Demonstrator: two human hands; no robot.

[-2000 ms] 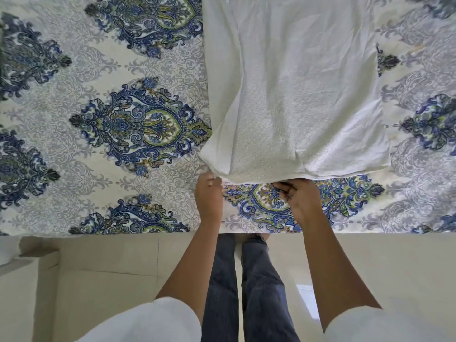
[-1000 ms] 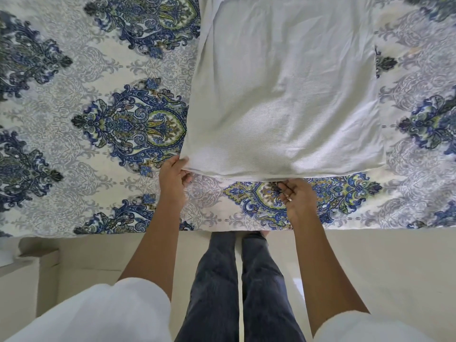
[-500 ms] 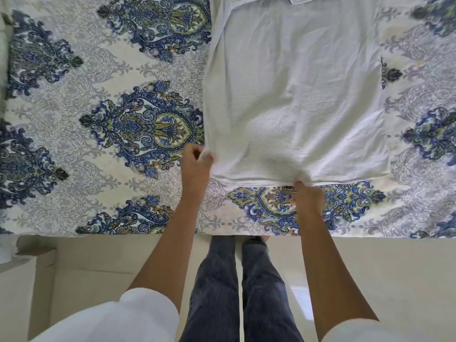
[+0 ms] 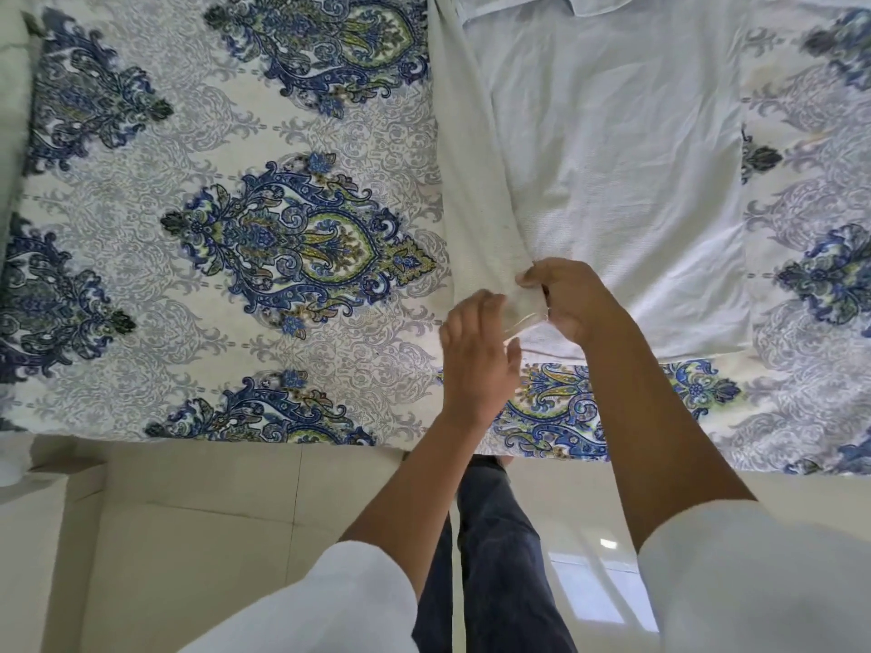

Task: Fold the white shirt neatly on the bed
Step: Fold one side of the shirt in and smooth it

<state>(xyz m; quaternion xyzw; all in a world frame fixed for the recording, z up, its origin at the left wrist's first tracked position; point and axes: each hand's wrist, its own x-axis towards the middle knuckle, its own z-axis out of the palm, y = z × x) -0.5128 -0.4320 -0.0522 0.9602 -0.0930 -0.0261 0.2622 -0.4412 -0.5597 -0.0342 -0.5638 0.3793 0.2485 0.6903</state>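
Right hand [image 4: 571, 300] pinching white shirt [image 4: 612, 181] corner, left hand [image 4: 476, 358] spread beside it, patterned bedsheet [image 4: 141, 285] around

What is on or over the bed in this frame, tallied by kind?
White shirt: 1
Patterned bedspread: 1
Hands: 2, the left hand and the right hand, which pinches the shirt's edge
Total: 4
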